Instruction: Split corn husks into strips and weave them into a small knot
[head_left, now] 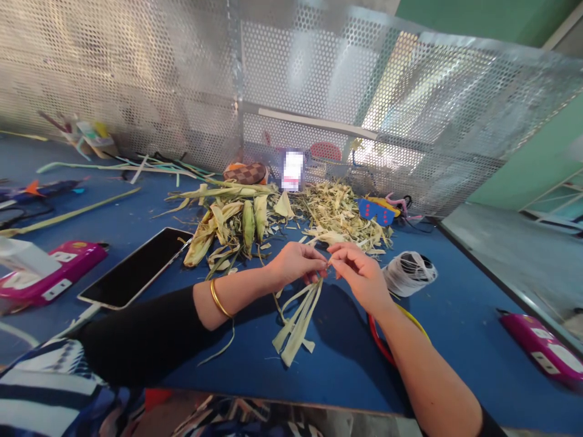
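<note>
Husk strips (297, 337) are hanging just below your fingertips, fanning out over the blue table (346, 376); their long axis is running from the pinched top, at your fingers, down toward your body and slanting to your left. Your left hand (294, 264) is lying nearer to them, its thumb and fingers closing narrowly on the gathered top end; your right hand (359, 276) is meeting it from the other side, fingertips drawn nearly together; it is probably pinching the same end, though the fingers are covering the exact grip. A spool of white thread (403, 276) is standing just beyond your right wrist, and a heap of husks (218, 224) is lying past your left hand.

No brand or wording is reading clearly; the lit screen (292, 170) is showing only blurred blocks; the dark phone (136, 267), left of your hands, is showing no text; the pink power strip (59, 276) beside it is carrying pale socket panels without legible letters; the checkered pouch (246, 173) is bearing a brown pattern, with no name you can make out; the blue cutout (376, 211) is showing red dots only.
</note>
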`<state>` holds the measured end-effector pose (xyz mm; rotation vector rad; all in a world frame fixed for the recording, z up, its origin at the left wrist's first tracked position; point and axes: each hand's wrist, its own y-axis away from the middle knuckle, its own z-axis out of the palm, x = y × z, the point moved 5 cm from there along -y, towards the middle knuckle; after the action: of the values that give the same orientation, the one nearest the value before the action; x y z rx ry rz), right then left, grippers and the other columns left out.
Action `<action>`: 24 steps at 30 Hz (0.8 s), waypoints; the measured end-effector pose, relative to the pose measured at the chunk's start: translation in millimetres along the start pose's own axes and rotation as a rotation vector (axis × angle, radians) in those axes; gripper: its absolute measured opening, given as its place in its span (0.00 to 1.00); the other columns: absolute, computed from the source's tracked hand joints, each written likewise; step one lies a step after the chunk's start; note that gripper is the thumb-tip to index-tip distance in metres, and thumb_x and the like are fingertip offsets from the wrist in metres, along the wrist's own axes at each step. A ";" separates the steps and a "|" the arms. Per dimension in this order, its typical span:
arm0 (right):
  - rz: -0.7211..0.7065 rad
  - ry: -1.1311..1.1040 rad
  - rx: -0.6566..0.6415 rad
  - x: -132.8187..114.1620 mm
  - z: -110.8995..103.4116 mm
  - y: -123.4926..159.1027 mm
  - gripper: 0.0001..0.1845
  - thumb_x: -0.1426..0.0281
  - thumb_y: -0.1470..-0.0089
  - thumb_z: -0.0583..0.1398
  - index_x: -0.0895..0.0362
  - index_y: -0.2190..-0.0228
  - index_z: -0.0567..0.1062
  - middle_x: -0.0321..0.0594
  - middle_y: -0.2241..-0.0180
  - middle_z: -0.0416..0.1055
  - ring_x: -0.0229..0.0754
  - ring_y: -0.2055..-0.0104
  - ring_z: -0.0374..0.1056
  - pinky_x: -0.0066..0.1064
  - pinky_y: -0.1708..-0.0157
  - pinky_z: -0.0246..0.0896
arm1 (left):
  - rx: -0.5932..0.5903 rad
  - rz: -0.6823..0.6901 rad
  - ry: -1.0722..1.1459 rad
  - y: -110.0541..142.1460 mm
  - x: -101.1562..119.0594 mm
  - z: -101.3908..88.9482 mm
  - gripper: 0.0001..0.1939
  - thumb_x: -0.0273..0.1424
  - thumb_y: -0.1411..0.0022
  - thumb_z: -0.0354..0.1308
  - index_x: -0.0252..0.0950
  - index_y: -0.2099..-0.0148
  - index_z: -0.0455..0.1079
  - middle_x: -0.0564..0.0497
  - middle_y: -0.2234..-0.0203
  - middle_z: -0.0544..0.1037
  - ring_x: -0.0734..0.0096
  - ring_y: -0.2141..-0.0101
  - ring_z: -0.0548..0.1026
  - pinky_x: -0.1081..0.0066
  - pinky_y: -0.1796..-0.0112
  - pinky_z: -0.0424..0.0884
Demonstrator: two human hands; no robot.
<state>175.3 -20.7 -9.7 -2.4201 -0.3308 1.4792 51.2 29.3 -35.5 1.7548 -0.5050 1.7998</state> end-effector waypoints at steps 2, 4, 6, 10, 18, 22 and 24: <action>0.013 0.025 -0.001 0.4 2.2 0.7 0.08 0.66 0.46 0.56 0.55 0.75 0.69 0.42 0.60 0.67 0.35 0.78 0.61 0.33 0.75 0.59 | -0.030 -0.012 -0.007 0.6 -0.3 1.1 0.04 0.28 0.50 0.62 0.32 0.73 0.72 0.53 0.82 0.75 0.81 0.84 0.68 0.79 0.81 0.65; 0.024 0.073 -0.004 0.4 4.1 1.3 0.07 0.67 0.46 0.55 0.54 0.74 0.68 0.39 0.67 0.68 0.36 0.79 0.62 0.32 0.76 0.58 | -0.064 -0.024 -0.006 0.6 -1.4 2.3 0.04 0.28 0.51 0.62 0.32 0.74 0.72 0.54 0.82 0.75 0.81 0.83 0.69 0.79 0.80 0.66; 0.034 0.126 -0.014 0.1 5.2 1.4 0.07 0.67 0.46 0.54 0.54 0.74 0.67 0.36 0.75 0.65 0.38 0.79 0.62 0.31 0.76 0.57 | -0.092 -0.034 -0.004 0.1 -3.0 3.2 0.05 0.28 0.51 0.63 0.32 0.74 0.72 0.53 0.82 0.75 0.80 0.83 0.69 0.78 0.80 0.67; 0.081 0.184 -0.033 2.6 5.1 1.1 0.07 0.67 0.46 0.54 0.54 0.74 0.67 0.33 0.79 0.63 0.37 0.79 0.61 0.29 0.76 0.56 | -0.139 -0.073 -0.008 -0.8 -6.1 3.9 0.07 0.31 0.53 0.65 0.32 0.74 0.73 0.52 0.81 0.76 0.80 0.81 0.70 0.77 0.78 0.67; 0.160 0.208 -0.031 10.5 5.0 1.5 0.07 0.66 0.49 0.54 0.54 0.75 0.67 0.32 0.81 0.65 0.38 0.79 0.63 0.29 0.77 0.56 | -0.182 -0.129 -0.008 0.0 -9.0 5.1 0.10 0.33 0.55 0.67 0.31 0.74 0.73 0.51 0.79 0.76 0.79 0.79 0.70 0.75 0.76 0.67; 0.177 0.235 -0.037 14.8 5.5 1.5 0.06 0.66 0.50 0.54 0.54 0.76 0.67 0.32 0.81 0.66 0.38 0.79 0.62 0.29 0.78 0.55 | -0.193 -0.146 -0.003 0.7 -10.2 5.9 0.09 0.31 0.55 0.66 0.31 0.73 0.72 0.51 0.79 0.77 0.78 0.79 0.71 0.75 0.75 0.69; 0.175 0.258 -0.030 15.4 5.2 1.5 0.06 0.66 0.50 0.54 0.54 0.76 0.67 0.32 0.81 0.66 0.38 0.79 0.62 0.29 0.78 0.54 | -0.202 -0.154 -0.002 1.4 -10.2 6.6 0.07 0.30 0.54 0.65 0.31 0.73 0.73 0.51 0.79 0.77 0.79 0.79 0.71 0.75 0.74 0.69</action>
<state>177.6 -16.2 -25.3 -2.6831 -0.0876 1.2110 55.1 22.8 -45.0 1.6125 -0.5183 1.5837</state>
